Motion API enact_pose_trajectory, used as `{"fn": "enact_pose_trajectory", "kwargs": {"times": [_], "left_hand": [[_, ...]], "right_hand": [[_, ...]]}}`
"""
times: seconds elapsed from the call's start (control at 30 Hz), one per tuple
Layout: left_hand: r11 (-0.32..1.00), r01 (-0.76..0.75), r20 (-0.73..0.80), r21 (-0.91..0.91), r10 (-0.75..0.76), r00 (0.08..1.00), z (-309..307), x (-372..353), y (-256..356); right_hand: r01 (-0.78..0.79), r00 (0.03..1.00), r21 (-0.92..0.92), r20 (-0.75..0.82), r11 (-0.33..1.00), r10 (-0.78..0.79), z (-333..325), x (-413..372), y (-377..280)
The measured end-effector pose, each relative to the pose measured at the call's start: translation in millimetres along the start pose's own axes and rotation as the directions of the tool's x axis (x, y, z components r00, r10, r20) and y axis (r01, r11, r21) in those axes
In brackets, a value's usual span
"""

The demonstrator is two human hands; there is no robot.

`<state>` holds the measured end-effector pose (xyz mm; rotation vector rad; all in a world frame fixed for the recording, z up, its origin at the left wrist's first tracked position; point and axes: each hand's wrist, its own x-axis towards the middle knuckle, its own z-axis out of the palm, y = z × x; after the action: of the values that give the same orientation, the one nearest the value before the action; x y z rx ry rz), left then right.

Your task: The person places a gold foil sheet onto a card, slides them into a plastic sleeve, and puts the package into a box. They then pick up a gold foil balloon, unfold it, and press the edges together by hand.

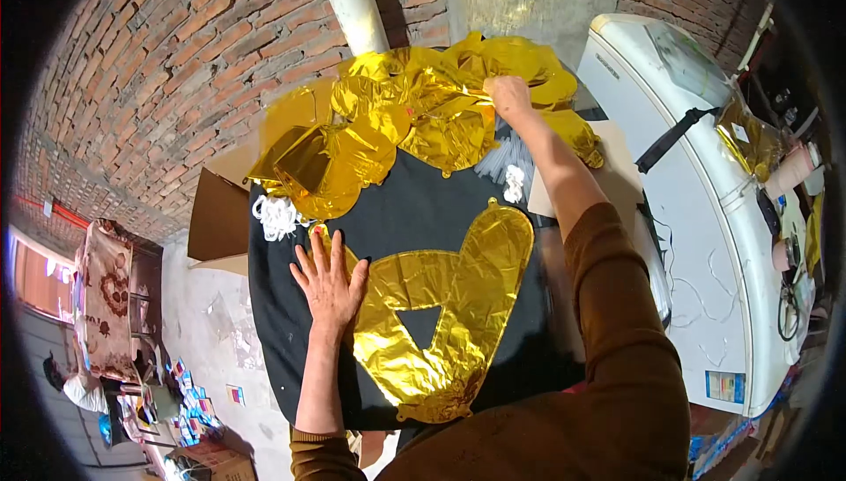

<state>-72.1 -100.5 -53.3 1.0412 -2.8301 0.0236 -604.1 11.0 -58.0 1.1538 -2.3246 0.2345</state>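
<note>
A flat gold foil balloon shaped like the letter A (480, 305) lies upside down on the black cloth (423, 208) in front of me. My left hand (330, 278) rests on the balloon's left leg with its fingers spread. Farther back, gold foil balloons (370, 146) lie heaped along the table's far edge. My right hand (508, 97) is closed on a crumpled gold foil balloon (454, 93) in that heap. Its fingertips are partly hidden. Near the heap are a bundle of white ribbon (278, 216), a smaller white bundle (514, 183) and clear straws (502, 159).
To the right stands a white freezer (670, 172) with thread and a black strap on it. An open cardboard box (218, 216) is left of the table, by the brick wall (194, 67). Another person (84, 388) is at the far left. A white pipe (350, 0) rises behind.
</note>
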Motion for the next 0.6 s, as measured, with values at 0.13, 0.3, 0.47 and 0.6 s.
{"fn": "enact_pose_trajectory", "kwargs": {"times": [0.13, 0.3, 0.47, 0.6], "left_hand": [[1.0, -0.004, -0.013, -0.001, 0.004, 1.0, 1, -1, 0], [1.0, -0.009, -0.038, 0.002, 0.009, 0.999, 4, 0, -1], [1.0, -0.006, -0.041, 0.005, 0.007, 0.999, 3, 0, -1], [1.0, 0.007, -0.021, -0.016, -0.007, 1.0, 1, 0, -1]], "right_hand": [[-0.116, 0.985, 0.133, -0.11, 0.984, 0.131, -34, 5, -8], [0.05, 0.988, 0.198, 0.133, 0.979, -0.078, -13, -4, 23], [-0.245, 0.969, 0.282, 0.031, 0.928, 0.247, -14, 20, 25], [-0.138, 0.85, 0.519, -0.375, 0.843, 0.37, -71, 48, 32]]}}
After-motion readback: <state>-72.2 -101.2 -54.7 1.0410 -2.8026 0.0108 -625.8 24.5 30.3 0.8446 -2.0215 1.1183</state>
